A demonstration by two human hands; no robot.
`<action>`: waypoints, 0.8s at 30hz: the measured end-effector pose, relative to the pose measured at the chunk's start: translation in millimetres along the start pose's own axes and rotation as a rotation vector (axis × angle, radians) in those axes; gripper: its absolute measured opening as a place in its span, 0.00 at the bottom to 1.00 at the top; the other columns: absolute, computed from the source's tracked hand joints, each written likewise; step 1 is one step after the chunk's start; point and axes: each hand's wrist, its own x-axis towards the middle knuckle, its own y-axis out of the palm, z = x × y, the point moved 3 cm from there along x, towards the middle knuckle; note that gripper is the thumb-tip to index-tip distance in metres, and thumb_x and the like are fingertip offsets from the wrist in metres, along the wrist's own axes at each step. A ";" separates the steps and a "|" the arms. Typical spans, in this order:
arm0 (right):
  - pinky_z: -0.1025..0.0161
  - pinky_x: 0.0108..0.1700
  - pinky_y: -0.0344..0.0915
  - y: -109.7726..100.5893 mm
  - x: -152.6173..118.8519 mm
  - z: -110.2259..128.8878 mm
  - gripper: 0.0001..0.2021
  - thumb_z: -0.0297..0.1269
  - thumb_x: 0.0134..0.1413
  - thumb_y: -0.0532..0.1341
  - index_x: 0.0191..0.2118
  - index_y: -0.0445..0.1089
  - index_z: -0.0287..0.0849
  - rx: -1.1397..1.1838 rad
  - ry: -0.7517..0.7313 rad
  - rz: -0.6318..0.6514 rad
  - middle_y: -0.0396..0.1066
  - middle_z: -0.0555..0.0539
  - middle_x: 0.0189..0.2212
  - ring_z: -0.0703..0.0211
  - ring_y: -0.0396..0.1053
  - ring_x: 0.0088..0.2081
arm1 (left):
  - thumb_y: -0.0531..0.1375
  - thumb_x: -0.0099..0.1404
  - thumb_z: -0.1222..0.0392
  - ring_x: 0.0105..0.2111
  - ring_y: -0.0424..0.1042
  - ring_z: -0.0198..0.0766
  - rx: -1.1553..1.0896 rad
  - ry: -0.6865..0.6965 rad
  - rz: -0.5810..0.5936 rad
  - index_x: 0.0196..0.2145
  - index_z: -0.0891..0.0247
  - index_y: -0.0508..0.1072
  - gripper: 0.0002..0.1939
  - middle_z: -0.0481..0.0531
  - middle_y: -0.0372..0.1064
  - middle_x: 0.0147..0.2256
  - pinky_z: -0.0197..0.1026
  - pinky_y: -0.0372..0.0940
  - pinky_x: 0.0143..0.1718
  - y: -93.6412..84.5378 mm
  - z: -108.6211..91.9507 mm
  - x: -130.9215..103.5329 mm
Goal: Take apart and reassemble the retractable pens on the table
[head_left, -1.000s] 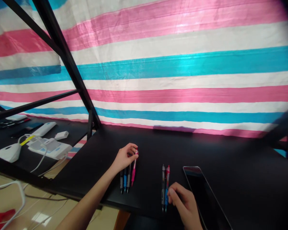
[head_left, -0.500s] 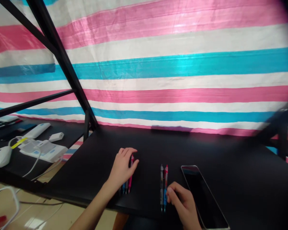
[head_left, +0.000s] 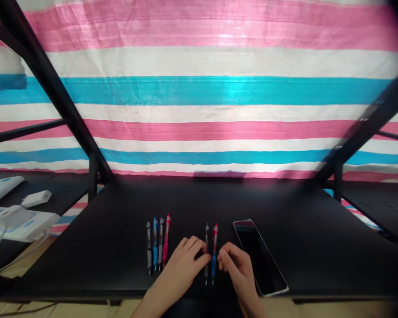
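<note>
My left hand (head_left: 189,260) rests low over the table, its thumb and forefinger closing at the barrel of a dark grey pen (head_left: 206,274). Just right of that pen lies a pen with a red top and blue grip (head_left: 214,251). My right hand (head_left: 237,267) is beside it, fingers curled in and seemingly holding nothing. Left of my left hand several pens lie side by side: a black-grey pen (head_left: 148,245), a blue pen (head_left: 155,247), a grey pen (head_left: 161,243) and a pink-red pen (head_left: 166,240).
A dark-screened phone (head_left: 262,256) lies right of my right hand. The black table (head_left: 126,198) ends at a near edge below my wrists. Black metal bars (head_left: 59,97) slant up at both sides before a striped sheet (head_left: 199,92). A white power strip (head_left: 23,223) with cables sits at left.
The view has turned to the right. My left hand has left the group of pens and come over to the dark grey pen. My right hand is now slightly apart from the red-and-blue pen.
</note>
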 end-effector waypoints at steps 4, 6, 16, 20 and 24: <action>0.66 0.28 0.56 -2.0 -1.4 -1.0 0.19 0.45 0.67 0.58 0.26 0.67 0.42 0.005 -0.005 -0.022 0.63 0.52 0.20 0.63 0.61 0.23 | 0.55 0.71 0.71 0.47 0.68 0.45 0.010 0.060 -0.156 0.42 0.61 0.73 0.09 0.53 0.74 0.45 0.46 0.60 0.46 -4.3 1.0 2.4; 0.66 0.28 0.57 -3.3 -2.3 -0.4 0.16 0.45 0.68 0.57 0.31 0.69 0.42 0.029 -0.015 -0.047 0.63 0.53 0.21 0.62 0.62 0.24 | 0.53 0.72 0.72 0.48 0.69 0.44 0.007 0.072 -0.248 0.43 0.61 0.74 0.12 0.52 0.76 0.43 0.48 0.59 0.50 -10.8 -0.2 3.1; 0.66 0.28 0.53 11.4 0.6 12.8 0.18 0.43 0.69 0.56 0.27 0.67 0.42 -0.251 -0.076 0.115 0.62 0.53 0.22 0.63 0.60 0.24 | 0.52 0.70 0.74 0.43 0.71 0.41 0.058 0.010 -0.599 0.41 0.57 0.78 0.18 0.49 0.77 0.36 0.62 0.45 0.66 -28.3 -7.3 0.1; 0.67 0.29 0.57 13.8 1.4 12.9 0.15 0.41 0.69 0.56 0.30 0.69 0.42 -0.262 -0.100 0.162 0.66 0.52 0.24 0.62 0.64 0.26 | 0.51 0.69 0.76 0.44 0.72 0.42 -0.010 -0.061 -0.662 0.42 0.55 0.78 0.21 0.48 0.78 0.37 0.66 0.44 0.66 -22.2 -5.7 -5.7; 0.68 0.30 0.61 14.8 0.7 11.5 0.10 0.38 0.67 0.58 0.35 0.73 0.42 -0.261 -0.113 0.184 0.71 0.50 0.27 0.61 0.68 0.28 | 0.53 0.69 0.76 0.47 0.72 0.42 -0.016 -0.095 -0.672 0.45 0.53 0.78 0.21 0.48 0.78 0.40 0.64 0.45 0.67 -18.0 -4.7 -15.7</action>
